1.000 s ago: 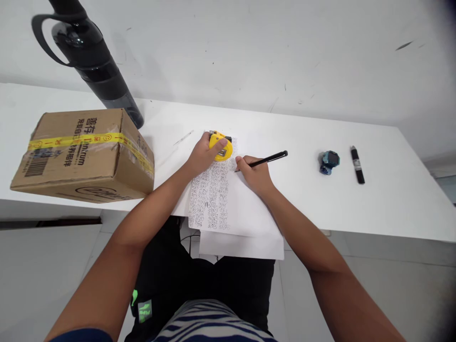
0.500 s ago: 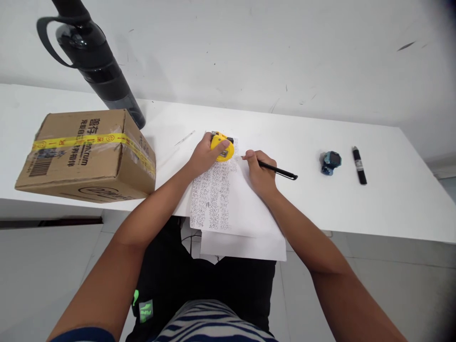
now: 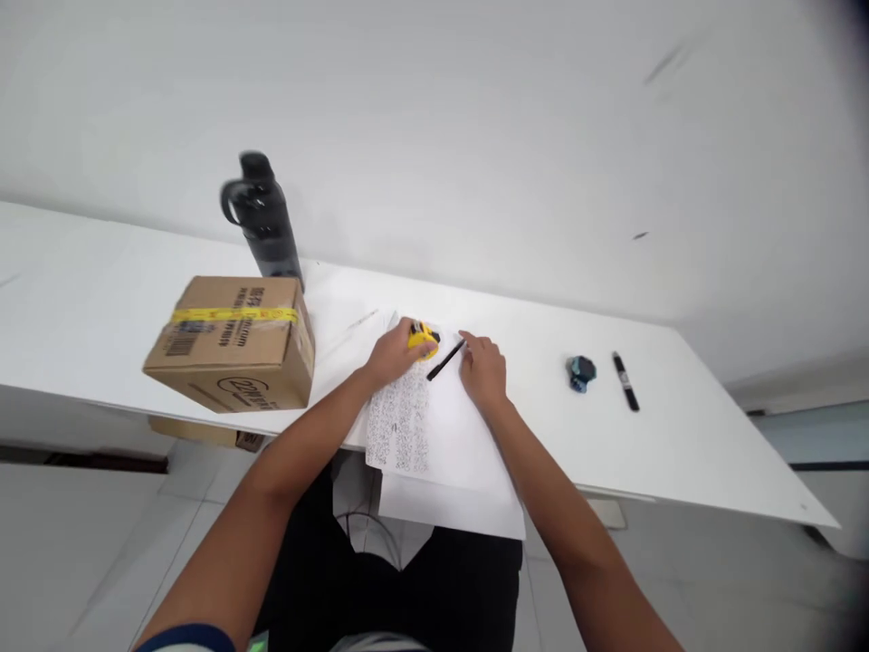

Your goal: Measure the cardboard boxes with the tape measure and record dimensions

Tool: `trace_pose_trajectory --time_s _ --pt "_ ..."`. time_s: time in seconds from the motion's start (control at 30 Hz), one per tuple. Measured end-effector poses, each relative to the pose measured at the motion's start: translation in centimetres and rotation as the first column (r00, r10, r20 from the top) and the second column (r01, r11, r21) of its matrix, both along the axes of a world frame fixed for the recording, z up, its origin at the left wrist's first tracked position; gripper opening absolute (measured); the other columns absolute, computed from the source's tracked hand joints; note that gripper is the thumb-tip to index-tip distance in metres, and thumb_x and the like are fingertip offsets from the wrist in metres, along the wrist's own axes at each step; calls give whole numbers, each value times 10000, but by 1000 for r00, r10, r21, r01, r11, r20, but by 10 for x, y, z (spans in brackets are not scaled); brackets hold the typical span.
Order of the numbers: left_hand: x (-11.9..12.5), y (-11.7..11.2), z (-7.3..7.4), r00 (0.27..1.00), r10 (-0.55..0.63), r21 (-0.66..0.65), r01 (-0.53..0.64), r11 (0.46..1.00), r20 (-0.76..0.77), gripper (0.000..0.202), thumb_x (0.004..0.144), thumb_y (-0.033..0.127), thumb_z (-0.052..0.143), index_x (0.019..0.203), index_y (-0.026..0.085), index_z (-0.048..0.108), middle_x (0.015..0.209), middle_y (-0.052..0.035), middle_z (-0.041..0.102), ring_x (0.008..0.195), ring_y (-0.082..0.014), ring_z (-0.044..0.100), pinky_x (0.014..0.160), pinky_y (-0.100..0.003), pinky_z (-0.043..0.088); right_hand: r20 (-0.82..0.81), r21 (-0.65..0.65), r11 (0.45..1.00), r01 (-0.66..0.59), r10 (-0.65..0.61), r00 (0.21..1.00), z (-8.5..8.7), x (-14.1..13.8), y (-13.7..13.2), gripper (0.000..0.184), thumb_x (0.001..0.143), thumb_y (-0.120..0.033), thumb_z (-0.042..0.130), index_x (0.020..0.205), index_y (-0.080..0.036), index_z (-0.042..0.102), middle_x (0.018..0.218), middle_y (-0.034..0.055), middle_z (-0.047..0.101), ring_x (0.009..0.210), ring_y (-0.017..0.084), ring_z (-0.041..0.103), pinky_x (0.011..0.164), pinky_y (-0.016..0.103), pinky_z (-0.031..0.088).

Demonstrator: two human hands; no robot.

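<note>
My left hand [image 3: 396, 354] is closed around a yellow tape measure [image 3: 422, 341] at the upper part of the written sheet. Rows of small handwriting fill the left side of this white paper [image 3: 468, 444], and its right side is blank. A black pen [image 3: 445, 360] lies slantwise across the sheet between my hands. Its upper end is right by the fingertips of my right hand [image 3: 484, 371], which rests on the paper's right edge with fingers loosely stretched out. Whether a fingertip touches the pen is hard to tell.
A taped cardboard box [image 3: 231, 349] stands on the white table [image 3: 543, 435] to the left, with a dark bottle [image 3: 270, 222] behind it. Rightward lie a blue watch [image 3: 580, 372] and a black marker [image 3: 625, 381]. A thin clear stick [image 3: 362, 319] lies beyond my left hand.
The pen has left my right hand's writing grip and now lies left of the fingers, pointing down-left. My left hand keeps the tape measure. The camera view has tilted up.
</note>
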State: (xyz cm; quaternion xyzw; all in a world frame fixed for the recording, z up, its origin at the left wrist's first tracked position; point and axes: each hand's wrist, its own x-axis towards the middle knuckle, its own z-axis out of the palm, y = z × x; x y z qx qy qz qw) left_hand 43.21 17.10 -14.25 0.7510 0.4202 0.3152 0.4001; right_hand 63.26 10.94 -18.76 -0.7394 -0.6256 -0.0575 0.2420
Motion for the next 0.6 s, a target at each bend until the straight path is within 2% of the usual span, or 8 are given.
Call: trace_pose_trajectory --time_s 0.1,0.17,0.23,0.3,0.37,0.43,0.5,0.6 --pt "-7 -23 16 998 54 51 -56 997 29 385 784 553 624 956 233 497 849 -14 637 769 -202 606 692 -326 452 -19 32 999 -11 12 1000 7 -7 1 474 875 -110 368 1320 -154 523 1225 185 569 1031 285 554 817 417 456" --pt "-14 -43 25 980 109 5 -112 994 164 411 780 570 622 973 234 487 877 -23 644 792 -206 618 694 -330 473 -80 87 994 -72 79 994 22 -16 -2 431 882 -132 389 1283 -158 545 1269 191 554 1070 291 557 874 455 456" --pt "-24 -64 34 910 167 -78 -148 986 379 456 771 603 618 999 237 470 931 -35 645 832 -202 631 707 -326 500 -220 205 966 -156 201 955 45 -33 -9 375 912 -236 427 1261 -180 553 1289 180 553 1085 289 568 920 489 454" --pt "-35 -86 45 779 204 -141 -148 979 593 505 768 649 596 1026 240 450 996 -48 639 883 -195 639 749 -328 520 -440 337 905 -258 394 807 74 -60 -22 419 942 -418 428 1298 -215 516 1298 158 563 1095 273 585 927 484 475" --pt "-49 -107 59 667 211 -156 -142 977 714 539 781 694 542 1050 238 436 1037 -66 630 911 -195 643 793 -341 527 -634 400 800 -447 594 496 106 -92 -39 533 955 -577 326 1335 -238 484 1301 145 580 1149 262 583 907 446 508" --pt "-63 -125 73 651 188 -117 -151 982 736 552 806 717 479 1068 232 440 1058 -88 621 937 -206 641 825 -361 525 -686 421 652 -630 683 249 135 -124 -57 634 887 -697 384 1314 -251 526 1367 127 543 1221 273 542 957 431 492" --pt "-78 -141 85 682 127 -6 -177 984 720 551 831 713 435 1102 233 455 1110 -109 599 1003 -222 624 872 -383 514 -704 406 565 -718 695 149 158 -149 -73 675 801 -685 575 1329 -267 529 1366 109 547 1199 274 562 982 421 482" --pt "-97 -158 91 719 50 226 -282 932 693 592 815 732 427 1184 270 460 1245 -124 517 1099 -240 578 927 -418 496 -694 388 516 -763 709 127 179 -169 -96 755 729 -551 748 1386 -299 477 1423 102 501 1223 279 551 1002 427 474"
